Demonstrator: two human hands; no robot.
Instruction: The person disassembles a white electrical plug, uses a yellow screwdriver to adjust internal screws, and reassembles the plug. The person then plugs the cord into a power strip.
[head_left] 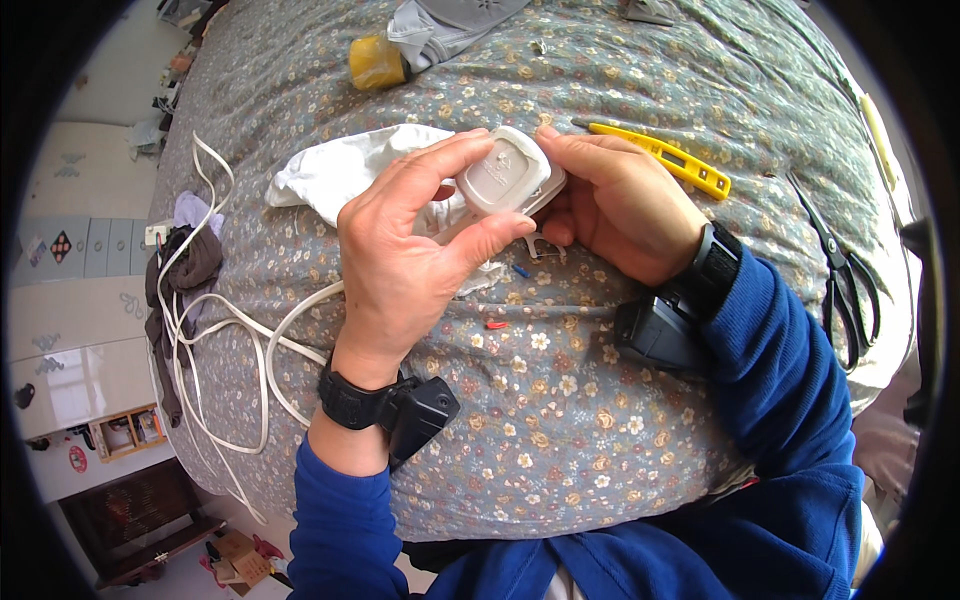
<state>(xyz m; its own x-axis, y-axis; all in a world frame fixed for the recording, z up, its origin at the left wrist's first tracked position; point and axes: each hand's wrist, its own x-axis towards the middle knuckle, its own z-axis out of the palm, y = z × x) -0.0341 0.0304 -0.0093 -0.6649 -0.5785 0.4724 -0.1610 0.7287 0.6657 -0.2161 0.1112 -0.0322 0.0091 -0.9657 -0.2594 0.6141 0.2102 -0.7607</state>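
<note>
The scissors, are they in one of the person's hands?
No, the black scissors lie on the flowered bed cover at the right, apart from both hands, which hold a small white plastic box.

Just past your left fingers lies a crumpled white cloth (340,170) on the floral bedspread (560,420). Out beyond your right hand you've got a yellow utility knife (665,155), and further right, well apart, black scissors (845,275). Far above your hands sits a yellow roll (376,62) touching a grey fabric piece (445,25). Left of your left wrist a white flat cord (235,330) loops over the bed edge, near a dark brown garment (180,275). Small red (496,325) and blue bits (520,270) lie between your hands.
</note>
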